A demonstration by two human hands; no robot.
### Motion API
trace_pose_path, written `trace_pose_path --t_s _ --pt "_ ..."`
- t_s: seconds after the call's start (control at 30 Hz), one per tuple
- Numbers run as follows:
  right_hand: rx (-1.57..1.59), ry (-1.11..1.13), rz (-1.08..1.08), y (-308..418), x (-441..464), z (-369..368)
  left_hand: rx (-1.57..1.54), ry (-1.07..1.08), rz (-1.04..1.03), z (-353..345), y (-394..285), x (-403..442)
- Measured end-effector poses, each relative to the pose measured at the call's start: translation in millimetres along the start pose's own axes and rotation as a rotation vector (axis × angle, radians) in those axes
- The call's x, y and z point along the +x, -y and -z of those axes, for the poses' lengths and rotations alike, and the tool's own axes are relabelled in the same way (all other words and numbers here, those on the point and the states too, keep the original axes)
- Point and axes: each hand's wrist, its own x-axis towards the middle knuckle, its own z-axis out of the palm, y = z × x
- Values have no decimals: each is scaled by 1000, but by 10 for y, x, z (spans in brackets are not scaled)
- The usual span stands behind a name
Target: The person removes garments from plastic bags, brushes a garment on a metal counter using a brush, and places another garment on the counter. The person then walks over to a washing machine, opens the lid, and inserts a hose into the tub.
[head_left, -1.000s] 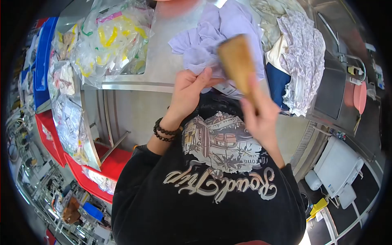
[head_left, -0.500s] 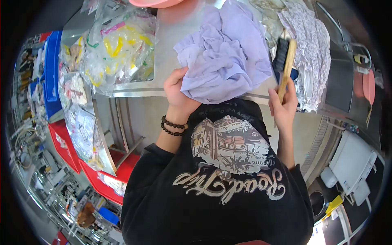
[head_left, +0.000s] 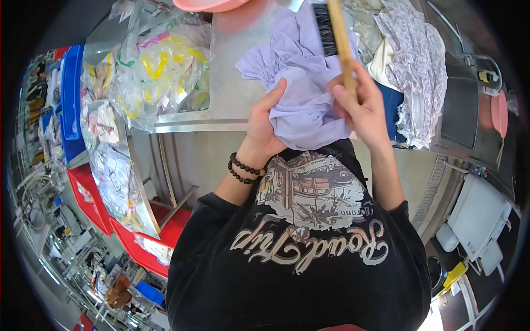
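A crumpled lavender cloth garment (head_left: 306, 105) lies on the metal table, its near part hanging over the front edge. My left hand (head_left: 264, 124) grips that near part from the left side, thumb on top. In my right hand (head_left: 366, 107) is a scrub brush (head_left: 344, 47) with a pale wooden handle and black bristles. The brush is raised over the right part of the garment, bristles facing left. Some fingers of the right hand are at the garment's right side; whether they pinch the fabric is hidden.
Clear plastic bags (head_left: 165, 66) with yellow and green parts are heaped at left. Patterned fabric (head_left: 417, 66) and dark blue cloth (head_left: 389, 107) lie at right. A pink basin (head_left: 207, 4) stands at the far edge. Red bins (head_left: 88, 193) are at lower left.
My right hand has carried the brush left, from beside the garment to over it. My left hand has shifted right, and the garment's near part is gathered narrower.
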Motion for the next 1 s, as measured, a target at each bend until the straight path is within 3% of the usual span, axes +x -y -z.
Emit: trace_pose_path --t_s 0.07,0.13,0.2,0.4,0.57,0.7,0.73,0.8,0.87,0.9,1.0 --pt "-178 -117 150 43 37 104 3 0 5 79 -12 23" --pt "-296 -144 242 86 32 167 -48 138 -16 171 -37 66" --pt "-636 109 566 140 -100 169 -98 270 -29 251 -26 68" --pt "-760 227 302 -308 -352 331 147 140 -226 326 -88 -163" --pt "-483 61 166 -268 -441 192 -56 -39 -265 379 86 -140" --pt "-800 132 189 -576 -311 172 -168 389 -374 559 -66 -90" --pt "-790 122 87 -704 -259 320 -170 400 -375 679 -101 -46" --pt "-773 112 -25 -812 -233 559 -77 226 -414 1071 -150 -8" --pt "-229 -111 -257 -810 -272 627 14 34 -442 1346 -122 -46" --pt "-227 -120 -265 -839 -274 618 13 30 -431 1222 -114 -54" --pt "-301 -214 -40 -979 -76 494 -226 367 -290 264 -196 77"
